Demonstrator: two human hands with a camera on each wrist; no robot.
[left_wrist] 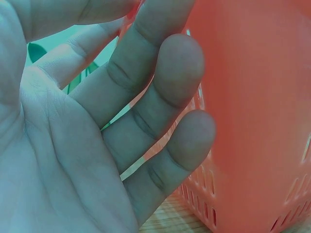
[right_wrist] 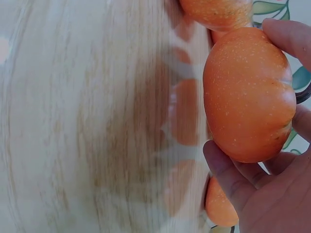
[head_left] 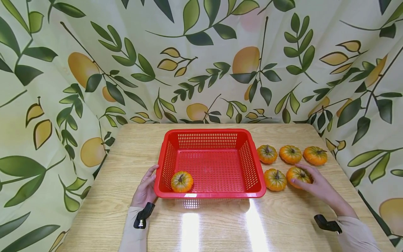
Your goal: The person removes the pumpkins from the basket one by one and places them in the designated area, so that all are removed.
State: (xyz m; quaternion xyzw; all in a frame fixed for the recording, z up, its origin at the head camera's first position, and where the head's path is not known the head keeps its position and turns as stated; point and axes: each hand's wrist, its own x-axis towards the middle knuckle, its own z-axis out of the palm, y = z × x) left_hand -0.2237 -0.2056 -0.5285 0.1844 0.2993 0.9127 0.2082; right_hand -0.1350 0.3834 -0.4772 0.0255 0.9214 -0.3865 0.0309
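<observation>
On the table's right side, my right hand (head_left: 315, 183) grips a small orange pumpkin (head_left: 296, 175) between thumb and fingers. In the right wrist view that pumpkin (right_wrist: 249, 94) shows its smooth, speckled side, with fingers around it. Another pumpkin (head_left: 275, 179) lies just left of it, and several more stand in a row behind. My left hand (head_left: 146, 187) is at the left side of a red plastic basket (head_left: 207, 195), its fingertips touching near the rim. The left wrist view shows loosely bent fingers (left_wrist: 182, 68) beside the basket wall (left_wrist: 257, 116). One pumpkin (head_left: 182, 181) sits in the basket's front left corner.
The basket stands mid-table on a light wooden table (head_left: 220, 227), its right wall close to the nearest pumpkins. A curtain (head_left: 201, 70) printed with leaves and fruit hangs behind and at both sides. Two bright reflections cross the table's front.
</observation>
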